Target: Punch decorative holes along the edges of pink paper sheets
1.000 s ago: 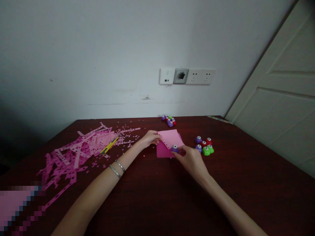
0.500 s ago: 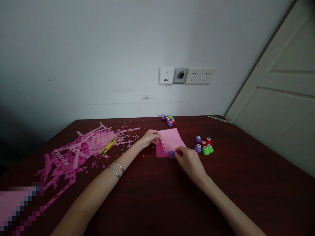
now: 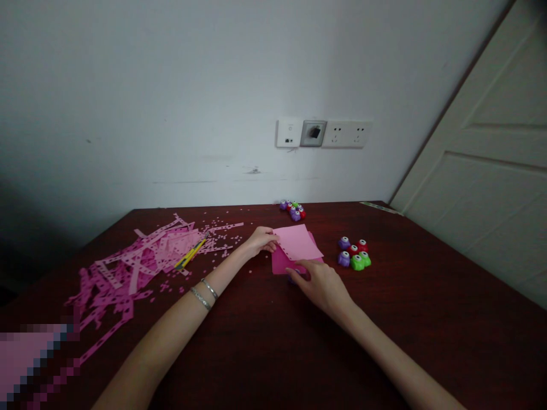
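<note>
A light pink paper sheet (image 3: 299,242) lies over darker pink sheets (image 3: 282,263) on the dark wooden table (image 3: 273,336). My left hand (image 3: 260,240) pinches the light sheet's left edge, where a row of small holes runs. My right hand (image 3: 318,282) rests at the near edge of the sheets with its fingers curled over a small purple paper punch (image 3: 293,278), which is mostly hidden under them.
A cluster of purple, red and green punches (image 3: 354,254) sits right of the sheets; another cluster (image 3: 293,209) is by the wall. Punched pink strips and confetti (image 3: 132,265) and a yellow utility knife (image 3: 190,253) lie left. A door (image 3: 482,193) stands at the right.
My right hand slid the purple punch from the light sheet's lower right corner leftward and nearer, to the front edge of the sheets; the punch is now mostly covered. The left hand stayed put.
</note>
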The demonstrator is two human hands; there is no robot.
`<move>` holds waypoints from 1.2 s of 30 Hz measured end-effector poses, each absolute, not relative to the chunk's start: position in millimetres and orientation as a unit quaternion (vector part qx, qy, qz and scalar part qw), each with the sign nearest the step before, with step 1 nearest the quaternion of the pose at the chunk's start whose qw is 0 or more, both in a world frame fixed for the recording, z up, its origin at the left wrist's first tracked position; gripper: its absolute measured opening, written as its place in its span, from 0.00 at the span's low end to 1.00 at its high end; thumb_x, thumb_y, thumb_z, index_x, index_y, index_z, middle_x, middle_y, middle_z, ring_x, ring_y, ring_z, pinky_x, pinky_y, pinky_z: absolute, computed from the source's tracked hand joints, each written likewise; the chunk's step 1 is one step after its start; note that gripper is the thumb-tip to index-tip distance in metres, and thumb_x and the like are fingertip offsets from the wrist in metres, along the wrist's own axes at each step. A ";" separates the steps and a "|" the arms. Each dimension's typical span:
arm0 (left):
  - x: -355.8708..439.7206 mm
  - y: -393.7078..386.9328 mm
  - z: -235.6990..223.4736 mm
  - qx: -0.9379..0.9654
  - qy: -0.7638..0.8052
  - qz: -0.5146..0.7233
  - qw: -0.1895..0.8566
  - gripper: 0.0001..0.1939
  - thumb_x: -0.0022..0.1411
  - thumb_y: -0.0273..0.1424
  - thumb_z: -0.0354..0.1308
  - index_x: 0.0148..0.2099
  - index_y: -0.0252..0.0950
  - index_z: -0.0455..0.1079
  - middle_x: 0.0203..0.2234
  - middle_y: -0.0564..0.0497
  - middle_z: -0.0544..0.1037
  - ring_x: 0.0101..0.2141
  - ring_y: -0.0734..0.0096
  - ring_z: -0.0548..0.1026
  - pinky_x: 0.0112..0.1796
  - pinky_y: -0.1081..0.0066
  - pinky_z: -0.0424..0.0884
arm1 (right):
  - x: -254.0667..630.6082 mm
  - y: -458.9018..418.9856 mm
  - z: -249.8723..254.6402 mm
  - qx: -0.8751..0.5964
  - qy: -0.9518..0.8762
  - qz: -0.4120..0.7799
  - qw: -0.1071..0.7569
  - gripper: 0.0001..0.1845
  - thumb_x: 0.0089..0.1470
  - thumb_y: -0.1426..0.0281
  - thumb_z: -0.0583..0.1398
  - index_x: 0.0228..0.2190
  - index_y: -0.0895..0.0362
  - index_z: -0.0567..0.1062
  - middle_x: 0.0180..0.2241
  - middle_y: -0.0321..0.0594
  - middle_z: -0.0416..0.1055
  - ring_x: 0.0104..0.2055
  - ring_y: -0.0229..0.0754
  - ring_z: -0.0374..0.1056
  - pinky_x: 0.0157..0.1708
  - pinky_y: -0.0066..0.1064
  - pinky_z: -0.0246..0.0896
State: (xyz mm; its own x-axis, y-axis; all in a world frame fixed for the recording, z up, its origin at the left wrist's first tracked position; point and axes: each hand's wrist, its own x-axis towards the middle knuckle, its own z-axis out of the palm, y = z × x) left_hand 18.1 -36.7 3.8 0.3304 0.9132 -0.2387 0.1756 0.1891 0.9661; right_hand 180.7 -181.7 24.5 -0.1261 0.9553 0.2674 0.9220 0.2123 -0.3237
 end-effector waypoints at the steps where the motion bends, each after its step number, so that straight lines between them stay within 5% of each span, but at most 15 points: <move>1: 18.1 -36.3 3.9 0.555 0.489 0.312 0.595 0.05 0.51 0.23 0.57 0.26 0.31 0.64 0.15 0.53 0.72 0.14 0.79 0.68 0.18 0.79 0.65 | 178.0 -180.9 25.1 -0.627 -0.751 0.042 0.201 0.19 0.54 0.55 0.53 0.34 0.54 0.76 0.29 0.44 0.75 0.31 0.46 0.71 0.30 0.31 0.58; 7: 16.0 -33.6 3.5 0.557 0.481 0.317 0.598 0.05 0.51 0.24 0.58 0.26 0.31 0.64 0.16 0.53 0.72 0.14 0.80 0.68 0.17 0.80 0.65 | 171.4 -174.5 32.7 -0.662 -0.737 0.064 0.122 0.15 0.50 0.60 0.55 0.26 0.57 0.76 0.27 0.45 0.75 0.30 0.47 0.71 0.27 0.30 0.56; 10: 13.8 -32.3 4.1 0.560 0.479 0.316 0.598 0.05 0.51 0.24 0.58 0.26 0.31 0.64 0.16 0.54 0.72 0.14 0.80 0.69 0.17 0.80 0.65 | 176.0 -179.7 38.4 -0.647 -0.742 0.106 0.137 0.10 0.47 0.66 0.57 0.29 0.57 0.76 0.29 0.43 0.75 0.33 0.45 0.70 0.29 0.29 0.56; 14: 12.1 -31.4 5.4 0.560 0.481 0.312 0.598 0.05 0.51 0.24 0.58 0.26 0.31 0.63 0.16 0.53 0.72 0.14 0.79 0.69 0.17 0.79 0.65 | 184.8 -191.1 35.9 -0.625 -0.754 0.135 0.153 0.17 0.43 0.76 0.56 0.38 0.59 0.74 0.36 0.44 0.75 0.38 0.44 0.69 0.34 0.28 0.56; 20: 11.6 -31.2 5.5 0.568 0.485 0.304 0.591 0.07 0.50 0.25 0.60 0.27 0.31 0.64 0.19 0.51 0.74 0.16 0.79 0.70 0.17 0.79 0.66 | 194.0 -195.2 16.6 -0.634 -0.744 0.135 0.163 0.13 0.40 0.78 0.56 0.31 0.59 0.74 0.33 0.44 0.72 0.32 0.40 0.67 0.31 0.26 0.55; 30: 10.1 -36.7 13.8 0.568 0.479 0.296 0.601 0.06 0.52 0.25 0.59 0.27 0.31 0.64 0.17 0.53 0.73 0.16 0.79 0.70 0.17 0.79 0.66 | 206.3 -187.3 26.4 -0.658 -0.712 0.182 0.162 0.02 0.38 0.72 0.59 0.18 0.58 0.72 0.18 0.36 0.69 0.22 0.38 0.63 0.21 0.26 0.49; 36: 9.8 -36.3 15.1 0.569 0.475 0.297 0.602 0.06 0.52 0.25 0.58 0.27 0.32 0.63 0.14 0.55 0.70 0.15 0.79 0.69 0.18 0.79 0.65 | 196.1 -173.1 43.1 -0.649 -0.692 0.205 0.240 0.12 0.40 0.63 0.60 0.15 0.58 0.69 0.15 0.35 0.66 0.20 0.36 0.61 0.19 0.26 0.46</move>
